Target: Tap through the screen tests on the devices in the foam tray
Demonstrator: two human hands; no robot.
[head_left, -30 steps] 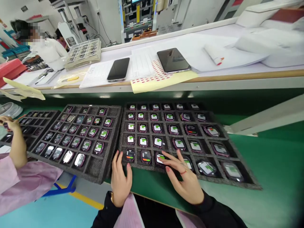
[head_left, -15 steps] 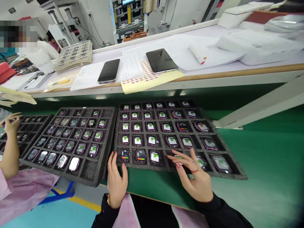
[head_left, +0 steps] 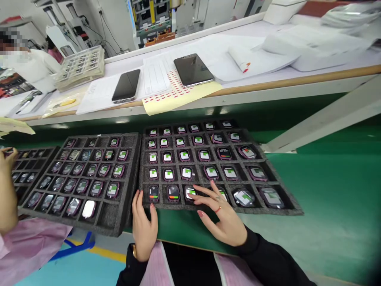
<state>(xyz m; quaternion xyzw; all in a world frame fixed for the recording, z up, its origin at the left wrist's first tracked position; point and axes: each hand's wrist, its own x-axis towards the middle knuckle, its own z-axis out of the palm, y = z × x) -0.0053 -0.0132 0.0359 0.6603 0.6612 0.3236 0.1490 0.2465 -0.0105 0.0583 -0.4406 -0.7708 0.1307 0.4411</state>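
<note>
A dark grey foam tray (head_left: 294,209) lies before me, its compartments holding several purple-rimmed smartwatches, many with lit white and green screens. My right hand (head_left: 222,216) is open over the front row, fingertips on or just above a smartwatch (head_left: 190,192) in the third compartment; I cannot tell if they touch. Its palm partly covers the neighbouring watch (head_left: 222,194). With fingers stretched out, my left hand (head_left: 144,222) rests at the tray's front left corner, holding nothing. Beside its fingers sits a watch (head_left: 154,193) showing a dark screen with an orange and green bar.
A second foam tray (head_left: 119,206) of watches adjoins on the left, with a co-worker's arm (head_left: 7,194) beyond it. On the raised shelf lie two phones (head_left: 126,85) (head_left: 193,69), papers (head_left: 157,75) and a clear parts box (head_left: 80,67). A metal post (head_left: 315,123) slants down at right.
My right hand has moved left along the front row, from the fourth watch to the third. My left hand stays by the tray corner. The view has shifted slightly.
</note>
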